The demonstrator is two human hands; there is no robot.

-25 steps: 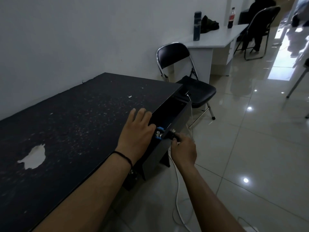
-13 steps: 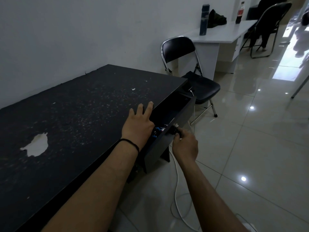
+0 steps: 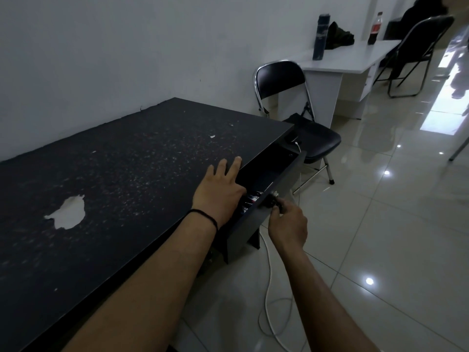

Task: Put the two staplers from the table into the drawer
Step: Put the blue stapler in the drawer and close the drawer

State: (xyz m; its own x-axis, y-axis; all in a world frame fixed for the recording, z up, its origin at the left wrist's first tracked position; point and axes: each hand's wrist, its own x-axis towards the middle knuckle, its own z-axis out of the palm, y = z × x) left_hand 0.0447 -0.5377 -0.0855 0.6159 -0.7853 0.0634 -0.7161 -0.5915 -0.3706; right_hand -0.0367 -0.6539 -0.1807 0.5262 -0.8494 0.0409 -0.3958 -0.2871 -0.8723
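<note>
Staplers point(image 3: 250, 200): a glimpse of blue and red lies in the near end of the drawer point(image 3: 266, 174), mostly hidden by the left hand point(image 3: 220, 196). Cannot tell whether it is one or both. None left on the worktop point(image 3: 127, 174), so the placing looks done.

Left hand lies flat on the worktop edge, fingers point(image 3: 229, 165) spread and holding nothing, thumb side over the drawer mouth. Likely steadying the desk, or just out of the drawer.

Right hand point(image 3: 286, 224) is pinched shut on the knob point(image 3: 272, 199) of the drawer front. Drawer stands partly open. My guess: closing is the step in hand.

Risk: the left hand sits close over the gap; it should clear before the front goes in.

Around: worktop is black, scuffed, with a white chipped patch point(image 3: 67, 212). A white cable point(image 3: 269, 288) trails on the floor under the drawer. A black folding chair point(image 3: 299, 110) stands just beyond the worktop's end, with a phone point(image 3: 291, 138) charging on its seat. Neither blocks the drawer's travel. A white desk point(image 3: 350, 57) with a flask and a bottle stands well apart.
</note>
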